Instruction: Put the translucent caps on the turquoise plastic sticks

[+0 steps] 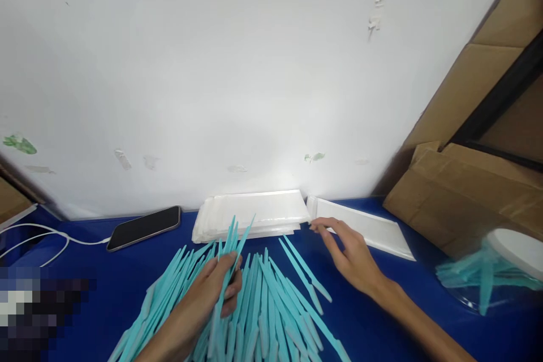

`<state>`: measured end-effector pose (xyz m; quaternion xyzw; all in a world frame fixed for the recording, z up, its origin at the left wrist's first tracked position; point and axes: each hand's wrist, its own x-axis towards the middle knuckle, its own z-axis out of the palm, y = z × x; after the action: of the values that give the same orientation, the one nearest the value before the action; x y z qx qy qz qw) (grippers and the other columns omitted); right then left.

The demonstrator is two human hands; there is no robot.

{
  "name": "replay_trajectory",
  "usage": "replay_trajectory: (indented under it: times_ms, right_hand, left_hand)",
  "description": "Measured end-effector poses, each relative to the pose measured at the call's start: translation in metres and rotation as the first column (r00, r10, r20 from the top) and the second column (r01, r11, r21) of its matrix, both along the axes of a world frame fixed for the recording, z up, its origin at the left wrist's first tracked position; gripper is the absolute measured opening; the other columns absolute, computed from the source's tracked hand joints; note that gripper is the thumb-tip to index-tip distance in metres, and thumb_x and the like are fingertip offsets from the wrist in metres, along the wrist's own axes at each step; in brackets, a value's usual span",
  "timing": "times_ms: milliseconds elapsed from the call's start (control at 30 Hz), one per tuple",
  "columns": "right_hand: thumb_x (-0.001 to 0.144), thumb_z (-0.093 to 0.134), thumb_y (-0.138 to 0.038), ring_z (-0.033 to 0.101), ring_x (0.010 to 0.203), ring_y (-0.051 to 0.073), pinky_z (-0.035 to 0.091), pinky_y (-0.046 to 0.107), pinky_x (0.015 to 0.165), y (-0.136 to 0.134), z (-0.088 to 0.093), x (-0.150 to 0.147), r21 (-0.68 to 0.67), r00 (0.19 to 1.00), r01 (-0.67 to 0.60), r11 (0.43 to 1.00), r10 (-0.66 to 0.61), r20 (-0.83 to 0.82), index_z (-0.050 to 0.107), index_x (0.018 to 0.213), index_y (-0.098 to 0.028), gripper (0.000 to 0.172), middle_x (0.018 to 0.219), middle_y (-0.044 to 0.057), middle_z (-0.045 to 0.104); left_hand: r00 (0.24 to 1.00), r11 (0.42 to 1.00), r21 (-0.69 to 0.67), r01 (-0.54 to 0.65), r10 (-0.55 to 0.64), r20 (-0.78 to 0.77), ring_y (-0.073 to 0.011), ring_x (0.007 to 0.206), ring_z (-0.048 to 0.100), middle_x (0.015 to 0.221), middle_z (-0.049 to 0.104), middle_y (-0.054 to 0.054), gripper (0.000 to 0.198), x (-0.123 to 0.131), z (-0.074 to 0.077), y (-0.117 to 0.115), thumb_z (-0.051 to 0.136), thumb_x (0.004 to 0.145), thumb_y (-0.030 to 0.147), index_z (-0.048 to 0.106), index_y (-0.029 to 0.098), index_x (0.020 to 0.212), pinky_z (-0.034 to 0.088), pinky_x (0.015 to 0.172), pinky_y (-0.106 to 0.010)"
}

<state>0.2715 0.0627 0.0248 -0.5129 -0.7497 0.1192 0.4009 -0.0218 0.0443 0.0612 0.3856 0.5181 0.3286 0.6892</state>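
My left hand (220,283) is closed round several turquoise plastic sticks, their thin pointed ends sticking up past the fingers. Under and beside it, a large spread of the same turquoise sticks (254,311) lies on the blue table. Two sticks (302,268) lie a little apart, between my hands. My right hand (345,249) is at the near corner of the clear plastic sleeves, its thumb and index finger close together; anything between the fingertips is too small to make out. One stack of sleeves (254,212) lies against the wall, another group (369,226) slants off right.
A black phone (144,228) with a white cable (63,235) lies at the left. At the right stand brown cardboard (470,198) and a clear container (470,294) with turquoise pieces and a white lid (520,249). A white wall (237,79) rises behind the blue table (102,288).
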Motion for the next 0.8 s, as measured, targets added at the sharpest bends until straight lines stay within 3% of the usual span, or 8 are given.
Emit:
replay_trajectory:
  times_ms: [100,200,267,333,400,500,667,800]
  right_hand:
    - [0.105,0.042,-0.043,0.059,0.123,0.026,0.047,0.044,0.104,-0.004,0.027,-0.041,-0.154,0.969,-0.126,0.98,0.089,-0.229,0.047,0.14,-0.033,0.037,0.137,0.006,0.059]
    - [0.104,0.041,-0.053,0.048,0.137,0.026,0.042,0.049,0.111,0.0,0.051,-0.076,-0.261,0.906,-0.284,0.923,0.17,-0.388,0.032,0.152,-0.038,0.052,0.154,0.005,0.044]
    - [0.103,0.039,-0.058,0.045,0.139,0.027,0.039,0.051,0.113,0.006,0.063,-0.094,-0.277,0.872,-0.348,0.895,0.201,-0.447,0.033,0.152,-0.041,0.053,0.156,0.002,0.04]
    - [0.103,0.037,-0.059,0.049,0.134,0.025,0.04,0.05,0.111,0.011,0.07,-0.108,-0.257,0.848,-0.382,0.888,0.226,-0.48,0.042,0.146,-0.04,0.047,0.149,0.001,0.048]
    - [0.104,0.034,-0.057,0.059,0.12,0.023,0.046,0.046,0.104,0.013,0.074,-0.118,-0.233,0.825,-0.404,0.885,0.242,-0.511,0.052,0.136,-0.037,0.042,0.129,0.002,0.062]
    - [0.105,0.035,-0.056,0.066,0.103,0.022,0.051,0.042,0.093,0.013,0.077,-0.125,-0.204,0.775,-0.443,0.873,0.258,-0.576,0.057,0.127,-0.033,0.039,0.108,0.001,0.068]
    - [0.104,0.042,-0.053,0.065,0.105,0.022,0.049,0.04,0.093,0.012,0.078,-0.123,-0.214,0.727,-0.472,0.855,0.24,-0.644,0.056,0.126,-0.03,0.035,0.115,0.004,0.069]
    - [0.098,0.053,-0.057,0.058,0.123,0.024,0.043,0.041,0.104,0.015,0.076,-0.12,-0.279,0.644,-0.417,0.865,0.065,-0.762,0.046,0.141,-0.037,0.048,0.142,0.004,0.055]
  left_hand:
    - [0.996,0.991,0.111,0.072,-0.066,-0.054,-0.0067,0.047,0.031,0.059,0.039,0.009,0.044,0.005,0.001,0.001,0.054,0.09,0.059,0.043,0.021,0.072,0.032,0.053,-0.023]
    - [0.978,0.957,0.236,0.171,-0.134,-0.162,-0.007,0.045,0.037,0.058,0.039,0.008,0.053,0.011,0.001,0.006,0.047,0.091,0.068,0.04,0.021,0.066,0.034,0.051,-0.024]
    - [0.971,0.935,0.293,0.198,-0.146,-0.19,-0.0079,0.045,0.038,0.057,0.037,0.007,0.056,0.014,0.001,0.009,0.046,0.09,0.072,0.04,0.021,0.066,0.034,0.048,-0.024]
    - [0.972,0.921,0.34,0.192,-0.131,-0.193,-0.0088,0.045,0.041,0.057,0.039,0.007,0.056,0.016,0.002,0.01,0.046,0.089,0.073,0.041,0.022,0.068,0.036,0.047,-0.024]
    - [0.968,0.896,0.387,0.218,-0.147,-0.205,-0.0101,0.046,0.045,0.056,0.043,0.005,0.056,0.017,0.003,0.011,0.042,0.091,0.072,0.044,0.021,0.068,0.039,0.05,-0.026]
    - [0.951,0.867,0.412,0.282,-0.197,-0.237,-0.0119,0.048,0.047,0.057,0.05,0.004,0.052,0.017,0.005,0.012,0.043,0.093,0.068,0.048,0.021,0.072,0.042,0.053,-0.027]
    - [0.907,0.84,0.395,0.371,-0.237,-0.347,-0.0131,0.059,0.047,0.062,0.049,0.004,0.048,0.018,0.017,0.017,0.047,0.094,0.064,0.046,0.022,0.071,0.04,0.06,-0.027]
    - [0.927,0.851,0.374,0.369,-0.305,-0.219,-0.0145,0.063,0.058,0.06,0.058,0.001,0.05,0.018,0.038,0.029,0.039,0.097,0.062,0.045,0.021,0.07,0.045,0.069,-0.027]
